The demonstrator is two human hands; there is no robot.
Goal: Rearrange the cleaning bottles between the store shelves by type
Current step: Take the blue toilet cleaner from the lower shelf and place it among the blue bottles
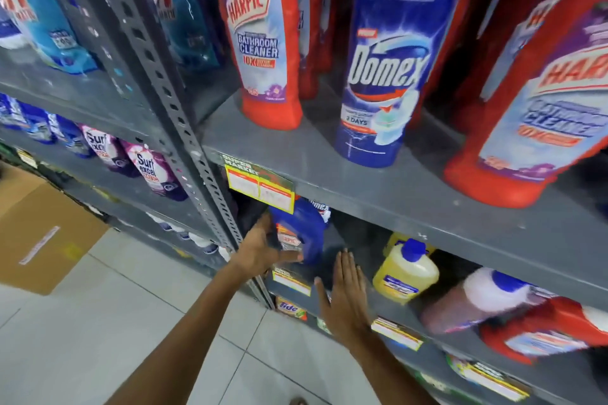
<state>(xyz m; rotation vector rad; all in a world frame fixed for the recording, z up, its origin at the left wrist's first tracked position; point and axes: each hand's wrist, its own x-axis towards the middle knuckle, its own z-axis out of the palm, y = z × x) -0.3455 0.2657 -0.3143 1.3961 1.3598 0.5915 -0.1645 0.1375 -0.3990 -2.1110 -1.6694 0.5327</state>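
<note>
On the lower shelf, my left hand (pixel 260 248) grips a blue Harpic bottle (pixel 302 230) by its left side, thumb across the front. My right hand (pixel 345 296) is flat and open just right of that bottle, fingers pointing up, holding nothing. On the grey upper shelf (pixel 411 191) stand a red Harpic bathroom cleaner (pixel 263 36), a blue Domex bottle (pixel 385 69) and another red Harpic bottle (pixel 539 108). A second Domex bottle (pixel 320 207) shows behind the held one.
A yellow bottle with a blue cap (pixel 406 273), a pink-white bottle (pixel 477 299) and a red bottle (pixel 552 329) lie right on the lower shelf. Surf Excel pouches (pixel 154 168) fill the left rack. A cardboard box (pixel 39 233) sits on the tiled floor.
</note>
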